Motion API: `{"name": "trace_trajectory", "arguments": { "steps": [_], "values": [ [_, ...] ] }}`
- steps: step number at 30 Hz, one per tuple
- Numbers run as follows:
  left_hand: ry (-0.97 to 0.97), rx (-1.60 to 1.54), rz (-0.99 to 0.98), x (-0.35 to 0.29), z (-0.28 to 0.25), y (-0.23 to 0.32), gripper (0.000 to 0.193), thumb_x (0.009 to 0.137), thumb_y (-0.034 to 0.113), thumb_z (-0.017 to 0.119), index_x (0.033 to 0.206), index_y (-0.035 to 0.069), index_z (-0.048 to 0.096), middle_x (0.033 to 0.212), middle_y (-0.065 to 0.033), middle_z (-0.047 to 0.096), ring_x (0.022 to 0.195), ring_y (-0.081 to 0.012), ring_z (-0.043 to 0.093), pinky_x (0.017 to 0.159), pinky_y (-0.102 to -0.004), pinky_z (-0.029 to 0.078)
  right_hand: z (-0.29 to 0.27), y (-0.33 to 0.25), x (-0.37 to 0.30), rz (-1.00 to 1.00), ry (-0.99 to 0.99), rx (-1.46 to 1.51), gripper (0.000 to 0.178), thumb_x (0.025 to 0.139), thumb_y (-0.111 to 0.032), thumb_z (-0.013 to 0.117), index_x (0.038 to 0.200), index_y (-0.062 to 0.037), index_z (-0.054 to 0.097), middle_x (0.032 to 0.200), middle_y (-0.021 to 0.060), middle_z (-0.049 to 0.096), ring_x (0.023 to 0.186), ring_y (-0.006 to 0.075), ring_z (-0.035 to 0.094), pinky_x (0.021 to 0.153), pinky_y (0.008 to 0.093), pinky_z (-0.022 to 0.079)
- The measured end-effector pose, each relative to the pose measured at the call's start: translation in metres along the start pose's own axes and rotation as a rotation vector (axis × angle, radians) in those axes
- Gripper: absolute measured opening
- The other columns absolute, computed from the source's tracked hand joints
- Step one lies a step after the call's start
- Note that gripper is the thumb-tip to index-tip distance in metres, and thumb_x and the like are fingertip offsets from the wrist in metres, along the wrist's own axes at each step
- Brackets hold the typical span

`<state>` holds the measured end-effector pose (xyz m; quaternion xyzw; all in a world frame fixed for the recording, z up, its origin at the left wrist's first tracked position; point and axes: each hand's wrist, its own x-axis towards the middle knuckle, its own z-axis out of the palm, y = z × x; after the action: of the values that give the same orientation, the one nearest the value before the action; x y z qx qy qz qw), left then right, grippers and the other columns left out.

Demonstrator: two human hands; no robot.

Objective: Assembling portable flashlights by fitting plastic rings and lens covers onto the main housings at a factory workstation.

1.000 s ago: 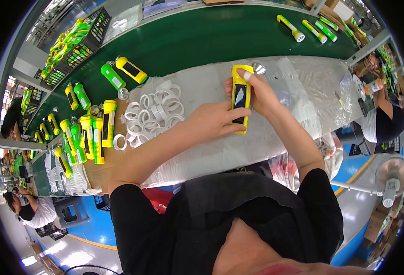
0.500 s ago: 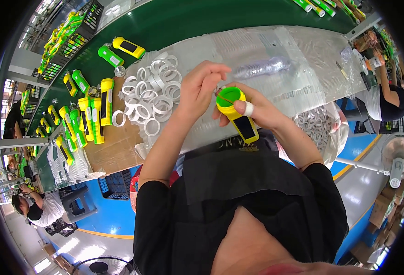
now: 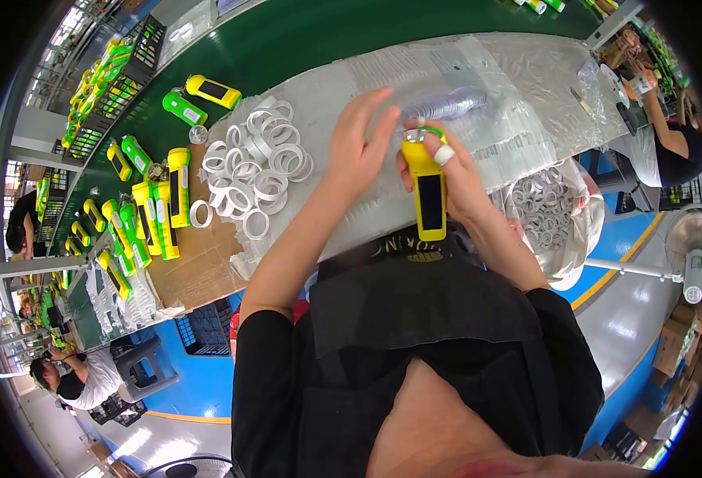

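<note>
My right hand, with a white band on the thumb, grips a yellow flashlight with a dark panel on its side. The flashlight's wide head points away from me, and its tail is close to my apron. A shiny, clear or silvery piece shows at the head, with a green edge beside it. My left hand is open just left of the head, fingers stretched out and apart from it. Left of that hand lies a heap of white rings. Beyond the flashlight is a row of clear discs.
Several yellow and green flashlights lie at the left on cardboard and the green belt. A black crate holds more. A bag of white rings hangs at the right table edge. Other people work at both sides.
The flashlight has turned more upright, and its open green inside no longer shows; a shiny piece is now seen at the head. My left hand has opened and drawn slightly away.
</note>
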<state>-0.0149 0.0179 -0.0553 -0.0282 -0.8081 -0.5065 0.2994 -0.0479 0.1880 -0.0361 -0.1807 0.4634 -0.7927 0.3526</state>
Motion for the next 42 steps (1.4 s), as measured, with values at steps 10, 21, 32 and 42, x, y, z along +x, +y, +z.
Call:
{"name": "trace_trajectory", "arguments": {
  "steps": [10,21,32,42],
  "values": [
    [-0.193,0.360,0.019,0.000,0.016,-0.069,0.054,0.077,0.021,0.077,0.126,0.007,0.059,0.109,-0.0118,0.060,0.104,-0.0276,0.056,0.089,-0.0368,0.046,-0.021,-0.007,-0.012,0.007,0.052,-0.023,0.041,0.098,-0.033,0.053,0.125,-0.0030,0.049,0.084,0.0115,0.060,0.066,0.0170,0.057,0.060,0.0289,0.045],
    [-0.268,-0.017,0.090,-0.024,-0.018,0.027,0.037,0.102,0.025,0.043,0.129,0.006,0.058,0.122,-0.0137,0.052,0.112,-0.0229,0.052,0.084,-0.0315,0.051,0.007,-0.009,-0.002,0.028,-0.151,-0.165,0.036,0.096,-0.029,0.058,0.118,-0.0016,0.052,0.085,0.0088,0.060,0.069,0.0142,0.058,0.063,0.0271,0.047],
    [-0.149,0.087,0.224,-0.040,-0.031,0.020,0.041,0.097,0.024,0.038,0.122,0.002,0.063,0.123,-0.0142,0.053,0.112,-0.0285,0.050,0.098,-0.0388,0.039,0.027,0.008,0.004,0.123,-0.247,-0.183,0.039,0.098,-0.034,0.056,0.119,-0.0029,0.049,0.090,0.0071,0.059,0.073,0.0149,0.060,0.066,0.0275,0.048],
    [-0.022,0.750,0.189,-0.025,-0.112,0.020,0.060,0.070,0.032,0.080,0.124,0.014,0.061,0.124,-0.0084,0.058,0.113,-0.0289,0.052,0.091,-0.0417,0.040,0.030,-0.001,0.060,-0.239,-0.310,-0.110,0.035,0.097,-0.028,0.054,0.124,-0.0050,0.049,0.081,0.0095,0.059,0.068,0.0156,0.056,0.065,0.0285,0.046]
  ]
}}
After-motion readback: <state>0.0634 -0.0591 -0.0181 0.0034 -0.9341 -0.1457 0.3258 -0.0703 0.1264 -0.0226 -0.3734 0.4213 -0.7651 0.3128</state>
